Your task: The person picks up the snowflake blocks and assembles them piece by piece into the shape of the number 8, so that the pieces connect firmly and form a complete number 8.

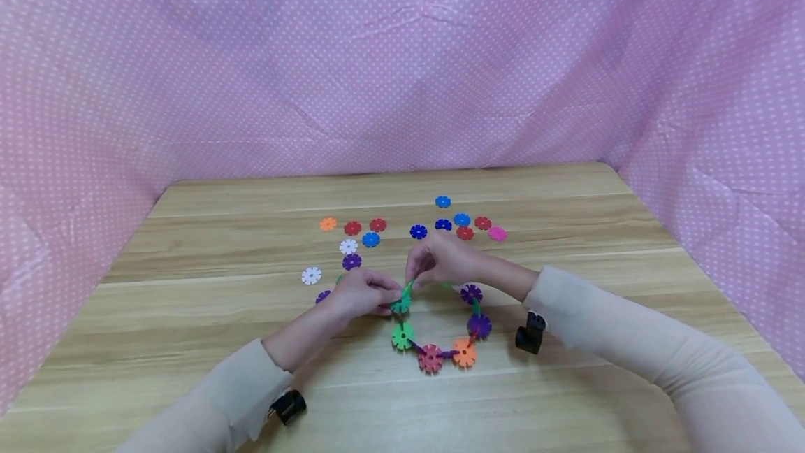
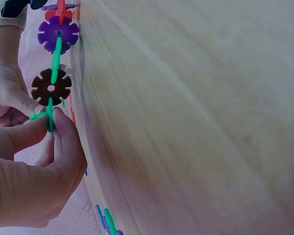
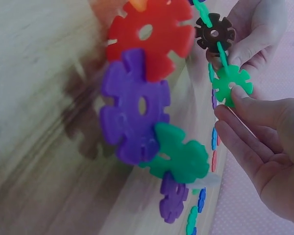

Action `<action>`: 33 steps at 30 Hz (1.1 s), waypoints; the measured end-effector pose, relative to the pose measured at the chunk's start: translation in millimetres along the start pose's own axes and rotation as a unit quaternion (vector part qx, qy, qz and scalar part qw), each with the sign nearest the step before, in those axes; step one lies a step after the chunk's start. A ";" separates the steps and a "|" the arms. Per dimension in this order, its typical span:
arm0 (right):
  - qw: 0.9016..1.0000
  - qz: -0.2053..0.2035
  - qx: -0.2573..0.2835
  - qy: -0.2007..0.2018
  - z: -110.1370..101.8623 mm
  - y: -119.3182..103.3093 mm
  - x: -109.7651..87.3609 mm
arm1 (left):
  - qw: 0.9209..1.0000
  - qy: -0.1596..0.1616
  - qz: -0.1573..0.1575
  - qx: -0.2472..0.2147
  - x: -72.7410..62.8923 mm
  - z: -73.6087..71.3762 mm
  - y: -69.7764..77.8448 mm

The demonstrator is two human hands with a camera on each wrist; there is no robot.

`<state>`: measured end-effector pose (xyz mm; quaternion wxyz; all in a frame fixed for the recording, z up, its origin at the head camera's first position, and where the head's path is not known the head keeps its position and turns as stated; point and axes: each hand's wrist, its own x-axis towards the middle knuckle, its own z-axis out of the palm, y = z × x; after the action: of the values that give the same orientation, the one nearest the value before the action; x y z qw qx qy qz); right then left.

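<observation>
A chain of slotted plastic flower discs curves in a ring above the table, with a red disc (image 1: 430,359) and an orange disc (image 1: 464,354) at its near side. My left hand (image 1: 360,292) pinches a green disc (image 2: 50,117), seen edge-on, which joins a brown disc (image 2: 41,90). Between thumb and fingers, my right hand (image 1: 443,257) pinches another green disc (image 3: 224,82), which meets the left hand's disc edge. Purple discs (image 1: 479,326) sit on the ring's right side. My right hand partly hides the far part of the ring.
Loose discs lie behind the hands: an orange one (image 1: 328,224), a white one (image 1: 311,275) and several red, blue and purple ones at left. Blue discs (image 1: 462,219) and a pink disc (image 1: 497,234) lie at right. Dotted pink cloth (image 1: 402,89) hangs around the wooden table (image 1: 189,285).
</observation>
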<state>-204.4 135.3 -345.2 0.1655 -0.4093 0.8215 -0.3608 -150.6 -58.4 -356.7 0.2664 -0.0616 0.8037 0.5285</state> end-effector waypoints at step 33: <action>0.959 0.199 -0.186 0.081 -65.9 70.4 -21.7 | 1.000 -0.015 0.006 0.004 -1.2 -4.8 -3.3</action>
<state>-267.4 211.2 -351.8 0.0879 -0.2309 0.9495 -0.1931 -150.0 -64.2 -357.4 0.2760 -0.0479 0.8020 0.5275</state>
